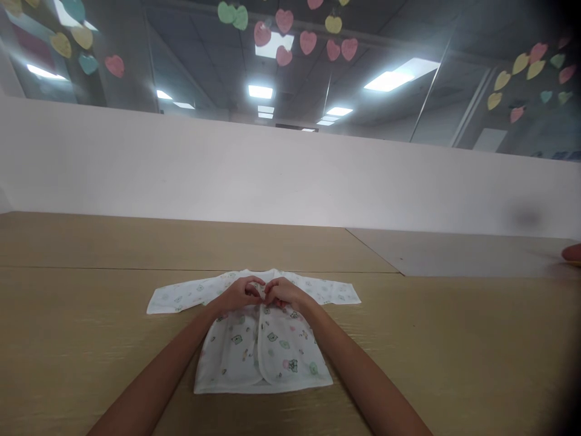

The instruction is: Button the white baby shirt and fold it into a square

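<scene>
A small white baby shirt (261, 354) with little printed animals lies flat on the wooden table (91, 327), sleeves spread left and right, front flaps overlapping down the middle. My left hand (239, 293) and my right hand (281, 292) meet at the shirt's upper chest, near the neckline. Both hands have their fingers curled and pinched on the fabric where the two flaps join. What exactly the fingertips hold there is too small to make out.
A low white partition wall (290, 175) runs behind the table. A grey mat (454, 254) lies at the back right. A reddish object (572, 253) shows at the right edge. Paper hearts (308, 42) hang on the glass above.
</scene>
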Motion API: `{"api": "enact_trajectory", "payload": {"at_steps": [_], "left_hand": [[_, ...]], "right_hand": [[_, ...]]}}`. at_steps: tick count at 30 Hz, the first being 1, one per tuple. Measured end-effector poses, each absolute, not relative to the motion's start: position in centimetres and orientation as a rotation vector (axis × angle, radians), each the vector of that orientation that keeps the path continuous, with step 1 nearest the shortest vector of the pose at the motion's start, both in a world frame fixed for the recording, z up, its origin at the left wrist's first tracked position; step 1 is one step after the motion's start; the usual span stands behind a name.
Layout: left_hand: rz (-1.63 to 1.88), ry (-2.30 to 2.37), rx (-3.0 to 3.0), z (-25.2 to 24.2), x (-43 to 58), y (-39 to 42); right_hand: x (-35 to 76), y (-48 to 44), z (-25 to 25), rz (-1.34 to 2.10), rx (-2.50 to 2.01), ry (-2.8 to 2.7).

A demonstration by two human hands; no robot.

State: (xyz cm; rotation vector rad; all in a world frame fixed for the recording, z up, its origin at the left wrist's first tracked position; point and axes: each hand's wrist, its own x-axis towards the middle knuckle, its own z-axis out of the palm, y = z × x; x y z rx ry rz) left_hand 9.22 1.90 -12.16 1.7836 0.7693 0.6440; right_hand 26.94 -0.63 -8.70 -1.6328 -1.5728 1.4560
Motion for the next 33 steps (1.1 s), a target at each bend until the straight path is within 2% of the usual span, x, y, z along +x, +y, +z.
{"api": "enact_trajectory", "payload": {"at_steps": [25,30,33], "left_hand": [[0.597,0.841,1.806,-12.0,9.3,1.8],[0.586,0.828,1.865,-11.9,9.3,1.5],[0.521,0.792,1.922,-11.7,9.1,1.5]], "right_hand": [[27.5,0.2,-9.4,1.558,-1.617,-1.499],[27.7,-0.5,-8.7,1.470,-1.612,-1.684],[27.2,-1.3,-7.6,1.210,-1.674,-1.900]]}}
